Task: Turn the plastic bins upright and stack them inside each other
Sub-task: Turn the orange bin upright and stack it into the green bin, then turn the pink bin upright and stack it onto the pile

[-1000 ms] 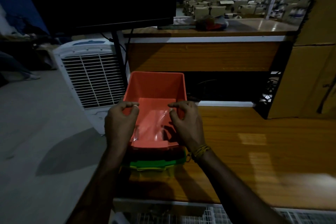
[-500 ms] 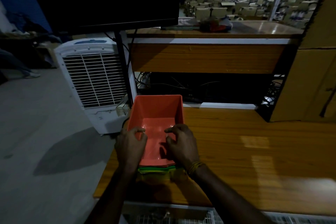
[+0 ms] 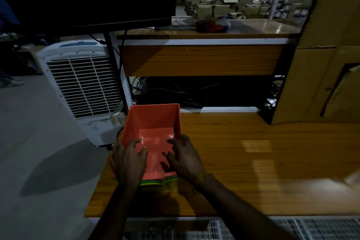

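Since the earlier frames, the orange bin (image 3: 153, 134) has been lowered from a raised position and seated into the stack; it is now nested upright, open side up, inside the green bin (image 3: 155, 182) and the yellow bin (image 3: 165, 186), of which only the front rims are seen at 6 o'clock of it. The stack is located on the wooden surface (image 3: 243, 161), close to its left edge, at about 9 o'clock of the surface as viewed.

The left hand (image 3: 127, 163) is laid over the left wall of the orange bin, and the right hand (image 3: 185, 159) over the right wall. The fingers (image 3: 171, 155) of both hands are spread and relaxed, draped inward over the rims; nothing is clamped. This hold is judged to serve pressing the bin down evenly and keeping it square, or to mark a release just begun; which cannot be told.

A white air cooler (image 3: 81, 87) is noted on the floor at 10 o'clock of the stack, apart from it. No other bins are visible on the surface. The stacking step is judged complete or nearly so. Lighting is poor; fine contact cannot be confirmed.
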`<state>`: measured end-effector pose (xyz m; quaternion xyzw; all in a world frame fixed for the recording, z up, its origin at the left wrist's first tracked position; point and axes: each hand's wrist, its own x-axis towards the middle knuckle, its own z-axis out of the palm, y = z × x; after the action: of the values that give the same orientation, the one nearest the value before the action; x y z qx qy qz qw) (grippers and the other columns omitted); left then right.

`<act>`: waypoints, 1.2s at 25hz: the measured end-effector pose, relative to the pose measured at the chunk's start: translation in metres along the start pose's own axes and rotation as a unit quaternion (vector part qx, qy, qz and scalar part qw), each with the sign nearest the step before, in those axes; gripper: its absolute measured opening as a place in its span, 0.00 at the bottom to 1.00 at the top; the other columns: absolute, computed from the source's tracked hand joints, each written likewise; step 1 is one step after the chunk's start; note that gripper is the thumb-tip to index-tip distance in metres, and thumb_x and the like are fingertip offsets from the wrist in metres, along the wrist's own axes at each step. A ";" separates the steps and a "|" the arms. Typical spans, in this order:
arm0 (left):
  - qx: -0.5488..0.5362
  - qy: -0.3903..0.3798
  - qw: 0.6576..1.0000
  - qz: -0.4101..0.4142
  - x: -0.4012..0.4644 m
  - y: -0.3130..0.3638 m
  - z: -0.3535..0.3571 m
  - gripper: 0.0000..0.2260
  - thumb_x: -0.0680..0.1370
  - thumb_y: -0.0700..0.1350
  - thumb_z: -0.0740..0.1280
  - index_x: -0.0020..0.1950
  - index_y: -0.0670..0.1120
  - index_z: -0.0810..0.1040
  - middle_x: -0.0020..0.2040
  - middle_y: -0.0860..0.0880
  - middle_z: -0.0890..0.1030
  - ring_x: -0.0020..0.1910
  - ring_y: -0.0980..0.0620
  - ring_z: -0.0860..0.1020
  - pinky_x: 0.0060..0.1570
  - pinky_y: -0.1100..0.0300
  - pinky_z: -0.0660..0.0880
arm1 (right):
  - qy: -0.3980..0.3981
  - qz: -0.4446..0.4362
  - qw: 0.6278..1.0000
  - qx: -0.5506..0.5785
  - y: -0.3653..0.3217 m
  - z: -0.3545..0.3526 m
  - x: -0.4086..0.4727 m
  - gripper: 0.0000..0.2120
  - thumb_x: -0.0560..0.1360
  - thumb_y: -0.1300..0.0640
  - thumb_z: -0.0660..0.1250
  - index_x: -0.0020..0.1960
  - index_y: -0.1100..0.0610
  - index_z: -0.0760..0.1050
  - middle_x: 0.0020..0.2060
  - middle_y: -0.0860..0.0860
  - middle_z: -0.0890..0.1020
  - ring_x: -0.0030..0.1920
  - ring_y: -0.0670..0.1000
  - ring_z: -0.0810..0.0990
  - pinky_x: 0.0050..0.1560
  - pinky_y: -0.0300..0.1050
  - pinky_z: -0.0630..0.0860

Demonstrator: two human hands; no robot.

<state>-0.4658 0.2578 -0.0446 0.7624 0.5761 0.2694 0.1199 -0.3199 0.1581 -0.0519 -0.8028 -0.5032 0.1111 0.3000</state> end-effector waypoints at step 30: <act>-0.144 -0.295 0.880 0.344 -0.314 0.499 0.230 0.21 0.77 0.51 0.66 0.69 0.57 0.67 0.77 0.44 0.58 0.75 0.40 0.60 0.62 0.41 0.72 | 0.262 0.280 0.923 -0.037 0.429 -0.339 -0.224 0.22 0.79 0.45 0.60 0.72 0.43 0.63 0.75 0.54 0.61 0.73 0.59 0.64 0.68 0.63 0.67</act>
<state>0.0072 -0.1622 -0.0741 0.9310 0.1709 0.1361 0.2923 0.0557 -0.2981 -0.0647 -0.9219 -0.1650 -0.0419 0.3479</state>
